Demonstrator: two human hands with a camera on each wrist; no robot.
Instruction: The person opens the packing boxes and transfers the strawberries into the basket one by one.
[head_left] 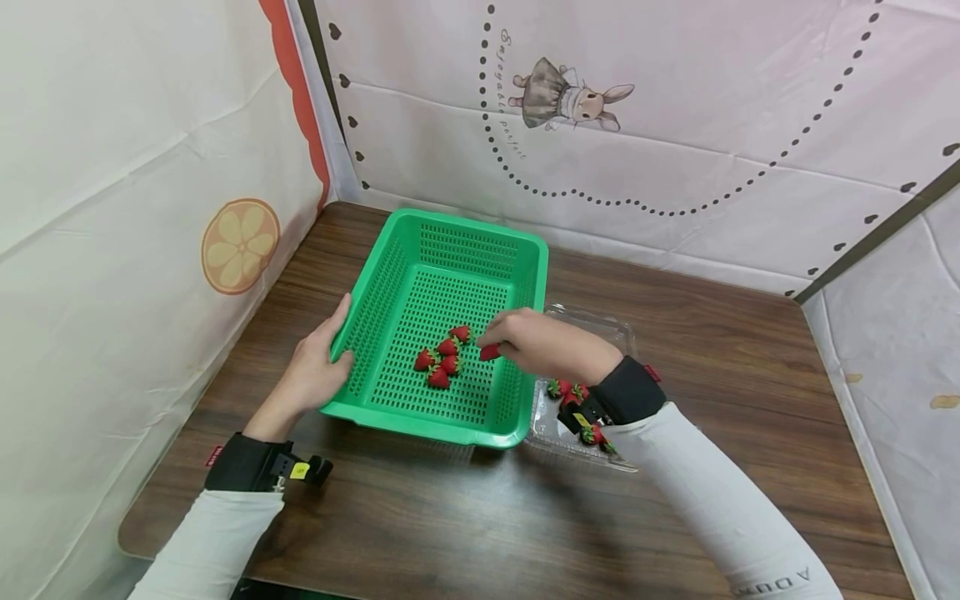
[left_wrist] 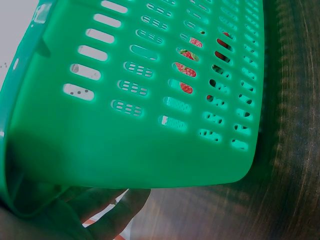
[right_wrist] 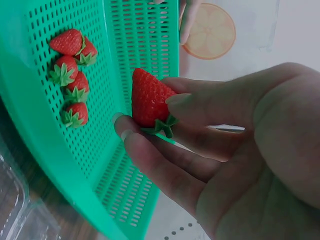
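A green plastic basket [head_left: 472, 226] with slotted sides stands on the table. Its left rim is held by my left hand [head_left: 311, 371], the thumb over the edge and the fingers along the outer wall. My right hand [head_left: 543, 340], above the basket's right side, pinches a strawberry [right_wrist: 149, 97] between thumb and fingers. That fruit's green leaves point back toward the palm in the right wrist view. Several more strawberries [head_left: 448, 347] lie bunched on the basket's perforated floor. Through the slots, the left wrist view shows bits of red fruit [left_wrist: 186, 69].
Right of the basket, partly beneath my right forearm, sits a clear plastic box [head_left: 551, 435] with several strawberries [head_left: 558, 387] in it. The brown wooden table [head_left: 720, 358] is bordered by pale printed cloth walls [head_left: 675, 108] at the back and sides.
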